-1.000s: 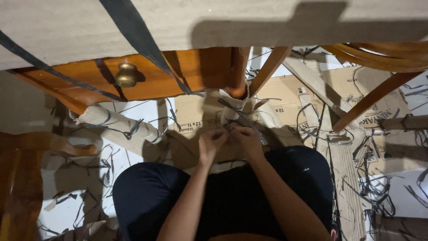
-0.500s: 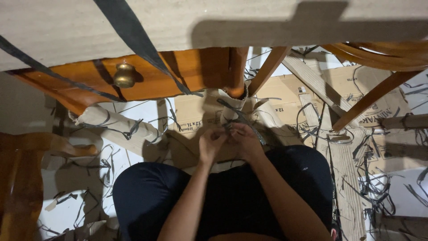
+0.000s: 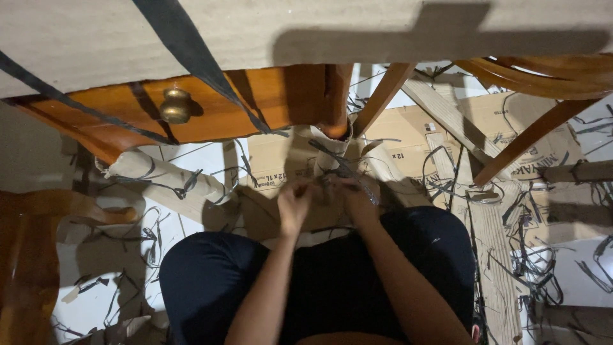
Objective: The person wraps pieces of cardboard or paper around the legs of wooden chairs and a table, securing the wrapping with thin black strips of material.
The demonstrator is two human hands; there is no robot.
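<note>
Both hands, left hand (image 3: 295, 203) and right hand (image 3: 355, 197), have crept forward, pinching dark strap (image 3: 333, 161).

i saw glossy varnished wood on the drawer front (image 3: 223, 108), a shiny brass knob (image 3: 174, 105), matt brown cardboard sheets (image 3: 408, 134) and dull black plastic strapping (image 3: 191, 57).

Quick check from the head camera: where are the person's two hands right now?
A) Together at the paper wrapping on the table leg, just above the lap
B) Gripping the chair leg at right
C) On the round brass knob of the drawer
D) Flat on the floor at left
A: both the left hand and the right hand meet at the paper wrapping low on the table leg, far from the brass knob.
</note>
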